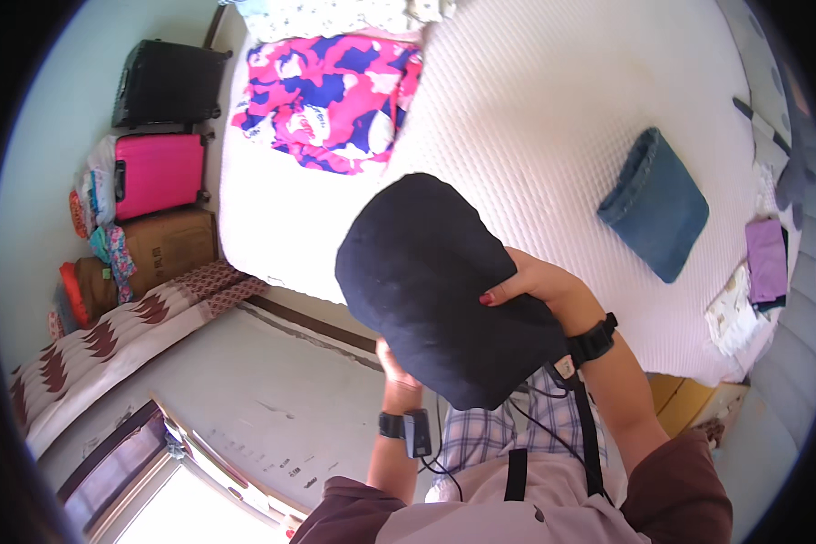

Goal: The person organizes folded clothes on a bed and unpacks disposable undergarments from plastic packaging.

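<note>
A rounded, folded piece of black cloth (435,281), perhaps a garment, is held up in front of me over the bed's near edge. My right hand (539,279) grips its right side, thumb on top and the other fingers hidden underneath. At its lower left, my left hand (396,364) is mostly covered by the cloth; its fingers do not show. Farther right on the bed lie folded blue jeans (657,208). At the far left of the bed is a pink, purple and white patterned cloth (331,104).
A white quilted cover (517,109) spreads over the bed. Black (170,83) and pink (160,174) suitcases and a brown box (172,247) line the left wall. Folded purple cloth (766,260) rests at the bed's right edge. A patterned curtain (118,340) hangs at left. Cables run from my wrist straps.
</note>
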Demonstrator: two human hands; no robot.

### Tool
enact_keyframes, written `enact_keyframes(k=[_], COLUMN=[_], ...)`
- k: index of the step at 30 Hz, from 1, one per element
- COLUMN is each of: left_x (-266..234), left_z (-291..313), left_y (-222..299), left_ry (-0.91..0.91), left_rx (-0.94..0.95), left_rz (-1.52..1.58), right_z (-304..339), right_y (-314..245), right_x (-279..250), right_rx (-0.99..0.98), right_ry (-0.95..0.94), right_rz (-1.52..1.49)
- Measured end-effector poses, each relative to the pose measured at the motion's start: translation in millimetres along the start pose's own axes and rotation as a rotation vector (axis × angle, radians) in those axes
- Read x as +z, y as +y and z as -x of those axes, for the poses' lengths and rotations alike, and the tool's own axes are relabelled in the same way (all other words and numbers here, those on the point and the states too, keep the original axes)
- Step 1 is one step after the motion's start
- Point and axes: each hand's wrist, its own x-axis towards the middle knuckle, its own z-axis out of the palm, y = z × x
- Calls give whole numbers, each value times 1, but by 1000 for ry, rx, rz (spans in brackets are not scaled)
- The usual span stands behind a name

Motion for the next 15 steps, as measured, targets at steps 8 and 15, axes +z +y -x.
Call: enact_keyframes(k=[8,15], left_x=[15,96], left_z=[-55,-182], left_y=[37,172], left_ry=[-48,-636], left_rx=[157,272], left_rz=[173,148], right_z=[-20,53], right_y=[-39,-26], right_x=[11,-45], right_rx=[-123,-270], right_ry=[338,635], right_rz=[293,246])
